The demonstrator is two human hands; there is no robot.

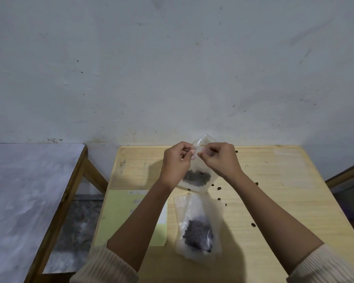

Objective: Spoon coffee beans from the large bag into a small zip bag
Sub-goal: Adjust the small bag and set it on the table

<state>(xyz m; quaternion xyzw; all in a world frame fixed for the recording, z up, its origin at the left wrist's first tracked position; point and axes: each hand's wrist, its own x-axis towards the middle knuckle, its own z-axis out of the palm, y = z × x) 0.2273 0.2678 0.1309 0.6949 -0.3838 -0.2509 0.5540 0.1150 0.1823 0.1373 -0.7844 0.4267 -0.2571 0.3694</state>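
1. Head view: our left hand (177, 160) and right hand (221, 158) both pinch the small zip bag (201, 168) at its mouth.
2. It hangs long axis upright, beans (197, 177) below our grips, above the table (274, 201).

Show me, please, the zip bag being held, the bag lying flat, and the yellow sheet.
held zip bag (198, 177): head view, lower part over the beans.
lying bag (197, 233): head view, middle over the beans.
yellow sheet (121, 213): head view, bare left part.

Left hand (175, 162), right hand (223, 160) on zip bag (198, 177).
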